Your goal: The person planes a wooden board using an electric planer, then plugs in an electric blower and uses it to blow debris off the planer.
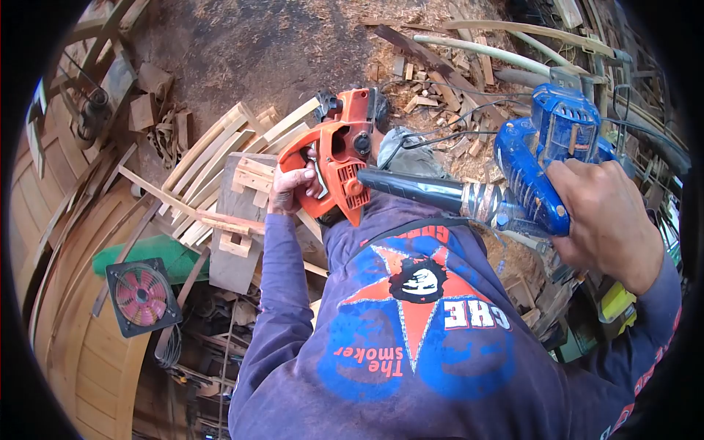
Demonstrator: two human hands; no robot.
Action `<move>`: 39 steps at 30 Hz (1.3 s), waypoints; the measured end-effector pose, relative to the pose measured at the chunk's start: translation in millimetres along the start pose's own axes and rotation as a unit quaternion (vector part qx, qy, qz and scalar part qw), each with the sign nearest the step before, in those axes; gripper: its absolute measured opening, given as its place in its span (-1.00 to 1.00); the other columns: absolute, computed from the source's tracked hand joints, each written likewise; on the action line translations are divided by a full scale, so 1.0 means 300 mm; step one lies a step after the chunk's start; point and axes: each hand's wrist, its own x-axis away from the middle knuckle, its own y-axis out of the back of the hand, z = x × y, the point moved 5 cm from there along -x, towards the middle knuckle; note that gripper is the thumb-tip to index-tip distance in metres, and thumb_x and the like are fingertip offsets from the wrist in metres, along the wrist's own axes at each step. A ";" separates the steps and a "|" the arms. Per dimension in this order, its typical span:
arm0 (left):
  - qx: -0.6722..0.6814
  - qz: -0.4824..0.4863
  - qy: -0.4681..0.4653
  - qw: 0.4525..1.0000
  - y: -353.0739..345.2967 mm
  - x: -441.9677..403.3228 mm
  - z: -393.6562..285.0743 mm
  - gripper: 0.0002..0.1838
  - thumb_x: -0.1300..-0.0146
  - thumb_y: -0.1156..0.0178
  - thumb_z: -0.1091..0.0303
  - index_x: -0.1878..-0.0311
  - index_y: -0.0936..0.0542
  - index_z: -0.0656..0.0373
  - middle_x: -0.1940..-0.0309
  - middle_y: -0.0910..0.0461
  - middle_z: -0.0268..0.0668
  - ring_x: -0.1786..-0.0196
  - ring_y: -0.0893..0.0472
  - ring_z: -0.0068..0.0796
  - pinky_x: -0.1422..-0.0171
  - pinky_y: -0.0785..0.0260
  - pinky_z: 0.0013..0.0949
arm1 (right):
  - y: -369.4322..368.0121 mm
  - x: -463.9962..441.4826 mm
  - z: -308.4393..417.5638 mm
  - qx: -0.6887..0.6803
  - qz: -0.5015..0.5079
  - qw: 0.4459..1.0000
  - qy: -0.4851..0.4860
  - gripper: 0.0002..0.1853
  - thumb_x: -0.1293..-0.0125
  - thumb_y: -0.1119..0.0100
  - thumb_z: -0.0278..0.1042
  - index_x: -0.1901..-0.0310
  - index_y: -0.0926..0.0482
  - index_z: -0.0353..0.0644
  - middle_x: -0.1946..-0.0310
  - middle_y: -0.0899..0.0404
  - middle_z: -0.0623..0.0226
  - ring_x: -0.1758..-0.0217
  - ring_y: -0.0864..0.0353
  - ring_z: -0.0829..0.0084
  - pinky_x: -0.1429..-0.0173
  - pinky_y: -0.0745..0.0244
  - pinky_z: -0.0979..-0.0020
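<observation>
My left hand (296,185) is wrapped round the handle of an orange power tool (339,158), held in front of my chest. On the right, my right hand (605,216) grips a blue blower (535,158) by its handle. The blower's black nozzle (414,187), with tape wound round its base, points left, and its tip is at the vented side of the orange tool. Part of the orange tool's far side is hidden.
Curved wooden strips (213,165) and a board (233,253) lie at the left. A square fan (143,295) stands by green mesh (158,257). Wood offcuts (422,95) and long poles (488,50) are at the upper right. Sawdust covers the ground (257,51).
</observation>
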 end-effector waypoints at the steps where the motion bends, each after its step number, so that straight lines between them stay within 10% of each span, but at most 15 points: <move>1: 0.002 0.000 0.001 1.000 0.001 0.001 0.003 -0.59 0.00 -0.42 0.46 0.09 -0.46 0.14 0.57 -0.46 -0.34 0.66 -0.43 -0.47 0.51 -0.35 -0.33 | -0.006 -0.001 0.002 -0.007 0.015 1.000 0.005 -0.61 0.23 -0.43 -0.42 0.34 -0.45 -0.26 0.43 -0.60 0.06 0.35 -0.63 -0.11 0.22 -0.55 0.03; 39: 0.008 -0.005 0.009 1.000 0.003 -0.044 -0.009 -0.68 -0.11 -0.34 0.43 0.07 -0.47 0.11 0.56 -0.45 -0.39 0.64 -0.43 -0.52 0.50 -0.36 -0.36 | -0.028 0.019 -0.006 -0.002 0.013 1.000 -0.004 -0.62 0.16 -0.42 -0.40 0.29 -0.47 -0.25 0.38 -0.62 0.04 0.28 -0.60 -0.10 0.11 -0.51 0.02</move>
